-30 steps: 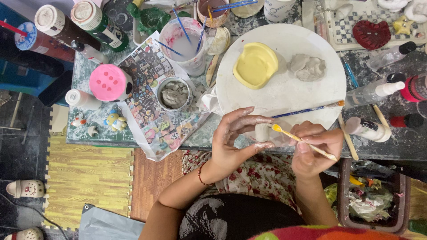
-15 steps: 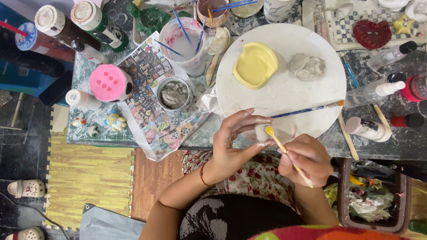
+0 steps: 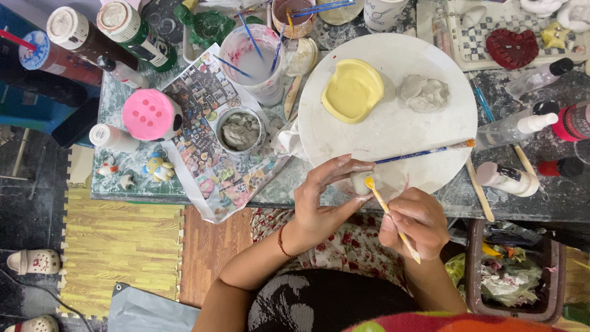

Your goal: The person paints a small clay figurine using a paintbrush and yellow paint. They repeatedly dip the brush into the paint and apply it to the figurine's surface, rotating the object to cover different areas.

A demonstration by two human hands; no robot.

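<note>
My left hand (image 3: 322, 200) pinches a small pale clay piece (image 3: 359, 182) at the near edge of a round white board (image 3: 399, 123). My right hand (image 3: 415, 221) grips a thin yellow modelling tool (image 3: 390, 216), and its rounded tip touches the clay piece. On the board lie a yellow clay dish (image 3: 352, 90), a grey clay lump (image 3: 424, 93) and a blue-handled brush (image 3: 424, 151).
Left of the board stand a cup of cloudy water with brushes (image 3: 255, 58), a small tin of grey slip (image 3: 240, 130), a pink-lidded jar (image 3: 149, 115) and paint bottles (image 3: 132, 27). Squeeze bottles (image 3: 513, 127) and a red heart-shaped piece (image 3: 512, 48) lie on the right. A bin (image 3: 513, 276) sits below.
My right hand has turned the yellow tool from lying across towards the clay, and its tip now touches the piece. My left hand has closed tighter around the clay.
</note>
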